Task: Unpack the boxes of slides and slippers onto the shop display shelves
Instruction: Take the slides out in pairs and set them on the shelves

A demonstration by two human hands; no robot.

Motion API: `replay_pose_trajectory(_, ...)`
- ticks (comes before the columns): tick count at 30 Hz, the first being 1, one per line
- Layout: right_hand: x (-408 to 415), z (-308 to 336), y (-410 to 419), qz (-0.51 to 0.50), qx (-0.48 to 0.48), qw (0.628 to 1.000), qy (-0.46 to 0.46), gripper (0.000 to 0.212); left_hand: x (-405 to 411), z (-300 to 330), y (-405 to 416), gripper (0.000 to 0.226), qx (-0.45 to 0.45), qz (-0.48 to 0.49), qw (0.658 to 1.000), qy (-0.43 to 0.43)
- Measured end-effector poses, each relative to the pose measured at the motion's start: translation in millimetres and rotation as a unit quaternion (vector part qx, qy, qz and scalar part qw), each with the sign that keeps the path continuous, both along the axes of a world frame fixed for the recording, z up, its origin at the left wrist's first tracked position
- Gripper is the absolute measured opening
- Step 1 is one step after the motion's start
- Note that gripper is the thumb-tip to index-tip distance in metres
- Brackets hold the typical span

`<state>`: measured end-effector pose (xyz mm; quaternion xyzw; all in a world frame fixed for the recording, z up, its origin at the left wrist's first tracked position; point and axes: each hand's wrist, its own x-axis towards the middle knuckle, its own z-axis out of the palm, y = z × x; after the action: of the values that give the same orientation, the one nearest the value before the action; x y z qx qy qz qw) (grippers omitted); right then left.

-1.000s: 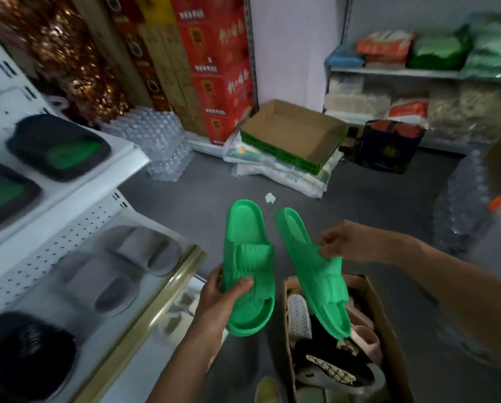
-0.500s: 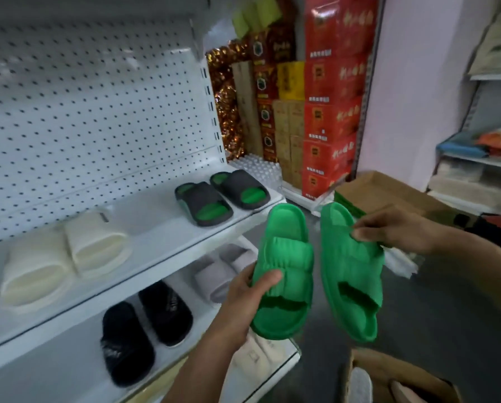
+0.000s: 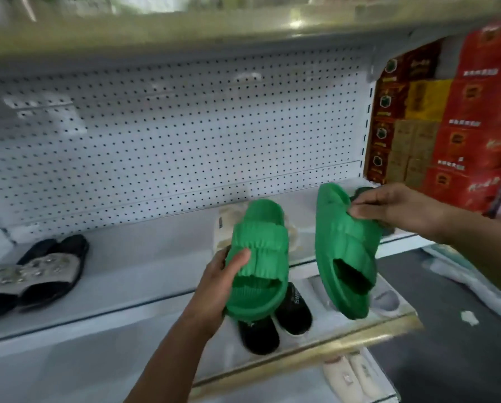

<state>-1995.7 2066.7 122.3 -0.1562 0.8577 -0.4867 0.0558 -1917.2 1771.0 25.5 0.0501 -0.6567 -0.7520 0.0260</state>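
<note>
Two green slides are being held toe-up before the shelf (image 3: 144, 274): the left slide (image 3: 258, 257) is being gripped by the left hand (image 3: 214, 289), nearer the bare space, the right slide (image 3: 345, 251) pinched by the right hand (image 3: 400, 210).

I see two bare forearms ending in a left hand (image 3: 214, 289) and a right hand (image 3: 400, 210). No sleeve shows on either arm, and the wrists and fingers carry no watch, ring or glove that I can make out.
</note>
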Motion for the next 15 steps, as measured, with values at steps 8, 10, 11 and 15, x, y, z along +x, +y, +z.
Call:
replay_pose_trajectory(8, -4, -2, -123, 0.041, 0.013, 0.999, 0.022, 0.008, 7, -18, -146, 0.062, 0.017, 0.099, 0.994, -0.031)
replay_pose_trajectory(10, -3, -5, -145, 0.044, 0.007, 0.999, 0.015, 0.008, 5, -23, -169, 0.069, 0.013, 0.108, 0.993, -0.038)
replay_pose_trajectory(11, -2, -7, -154, 0.045, 0.003, 0.999, 0.013, 0.008, 3, -25, -179, 0.070, 0.011, 0.111, 0.993, -0.043)
replay_pose_trajectory(15, 2, -12, -184, 0.038, -0.006, 0.999, 0.014, 0.006, -2, -31, -206, 0.068, 0.012, 0.103, 0.993, -0.049)
